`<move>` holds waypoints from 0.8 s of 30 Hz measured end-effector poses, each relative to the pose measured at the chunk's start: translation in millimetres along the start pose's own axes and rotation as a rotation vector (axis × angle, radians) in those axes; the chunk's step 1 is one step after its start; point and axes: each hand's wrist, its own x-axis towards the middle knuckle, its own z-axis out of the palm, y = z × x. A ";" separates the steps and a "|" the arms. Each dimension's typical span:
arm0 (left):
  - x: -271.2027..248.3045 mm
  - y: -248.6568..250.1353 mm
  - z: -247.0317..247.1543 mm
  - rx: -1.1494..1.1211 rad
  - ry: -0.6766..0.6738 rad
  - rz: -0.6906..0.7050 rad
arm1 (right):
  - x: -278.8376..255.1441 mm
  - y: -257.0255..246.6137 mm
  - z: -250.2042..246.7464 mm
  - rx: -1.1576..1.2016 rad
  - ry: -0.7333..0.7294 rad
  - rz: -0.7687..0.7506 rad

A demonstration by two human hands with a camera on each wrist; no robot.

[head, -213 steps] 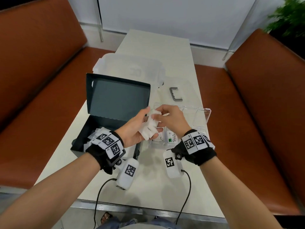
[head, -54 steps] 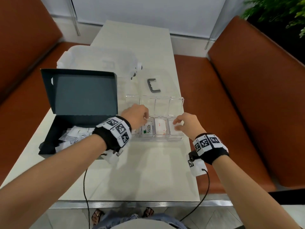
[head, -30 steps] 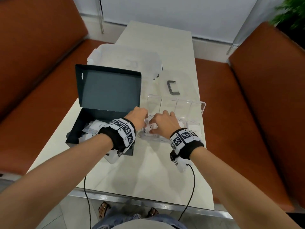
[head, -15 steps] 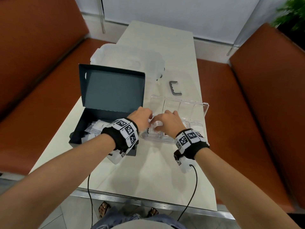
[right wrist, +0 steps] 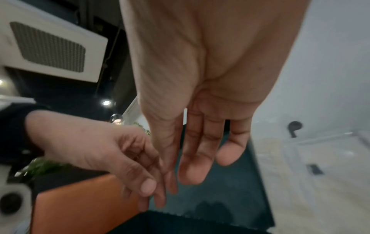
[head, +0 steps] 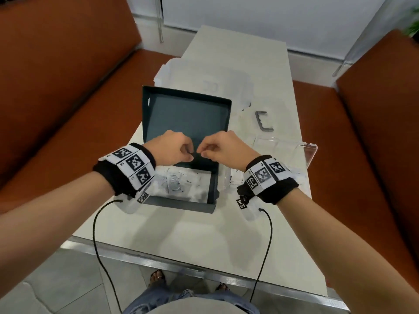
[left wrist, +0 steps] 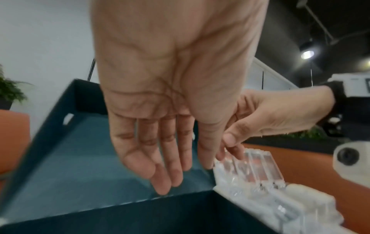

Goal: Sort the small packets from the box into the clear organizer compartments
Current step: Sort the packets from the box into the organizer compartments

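The dark box (head: 213, 189) sits open on the table with its lid (head: 181, 118) upright. Several white packets (head: 174, 184) lie in its base. My left hand (head: 189, 152) and right hand (head: 201, 151) hover close together above the box, in front of the lid. Their fingers hang loosely curled and hold nothing. The wrist views show my left fingers (left wrist: 170, 166) and right fingers (right wrist: 200, 158) relaxed and empty over the box interior. The clear organizer (head: 283, 146) stands just right of the box, partly hidden by my right wrist; its open lid (left wrist: 256, 166) stands upright.
A translucent plastic container (head: 204, 75) lies behind the box. A grey U-shaped handle (head: 263, 121) lies beyond the organizer. Orange benches (head: 56, 87) run along both sides of the narrow table, whose front edge (head: 181, 252) is close to me.
Both hands have left the organizer's left compartment and moved left and up over the dark box. The white packet they held there is no longer in them.
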 end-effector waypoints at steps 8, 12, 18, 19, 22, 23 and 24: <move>5.4 -49.8 19.9 0.360 -0.290 0.011 | 40.3 -18.2 72.1 -0.336 -0.406 0.126; 9.8 -53.1 32.8 0.486 -0.317 0.056 | 44.7 -11.8 94.6 -0.473 -0.440 0.219; 12.8 -56.6 42.1 0.529 -0.359 0.049 | 50.2 -7.3 104.7 -0.526 -0.426 0.279; 13.2 -56.3 40.9 0.530 -0.356 0.053 | 50.5 -7.3 105.0 -0.534 -0.427 0.279; 14.5 -55.0 35.8 0.528 -0.350 0.041 | 51.9 -7.1 105.1 -0.528 -0.438 0.287; 14.9 -54.3 34.8 0.541 -0.353 0.037 | 52.2 -7.0 104.9 -0.530 -0.442 0.290; 15.2 -53.5 34.8 0.560 -0.359 0.033 | 52.3 -6.8 105.0 -0.533 -0.445 0.292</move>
